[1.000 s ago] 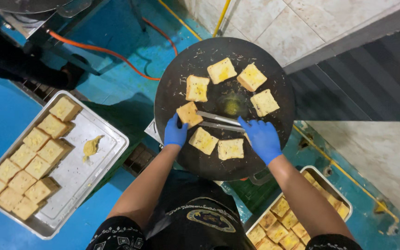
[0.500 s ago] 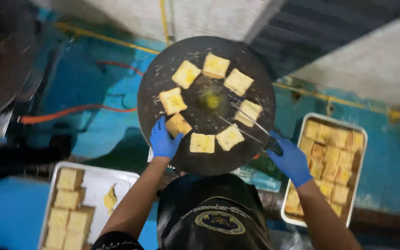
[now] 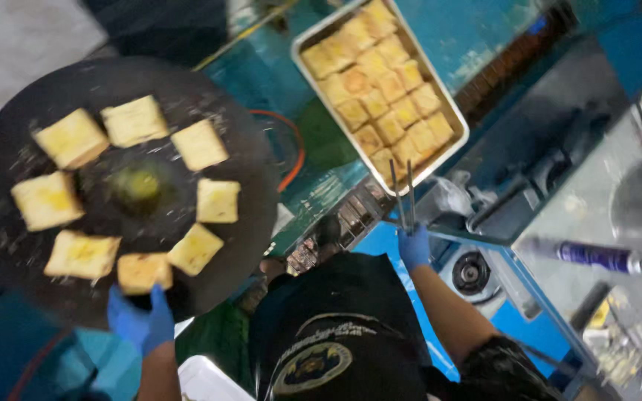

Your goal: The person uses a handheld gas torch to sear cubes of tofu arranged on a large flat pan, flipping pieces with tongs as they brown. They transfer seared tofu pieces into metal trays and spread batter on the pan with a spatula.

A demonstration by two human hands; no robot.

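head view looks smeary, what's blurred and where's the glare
Head view: motion blur smears the whole frame, worst on the round griddle and the left hand; the right hand and its tongs read softly. Light glints off the rim of the metal tray; the top left corner and lower edge fall into dim shadow.

Floor: pale grey tiles (image 3: 16, 37), top left, blurred.
Stand: blue-painted metal frame (image 3: 484, 44) w/ worn patches.
Burner: small round gas burner (image 3: 472, 272) set in blue frame.
Counter: grey steel worktop (image 3: 603, 208), right side, cluttered.
Light: dim, indoor.
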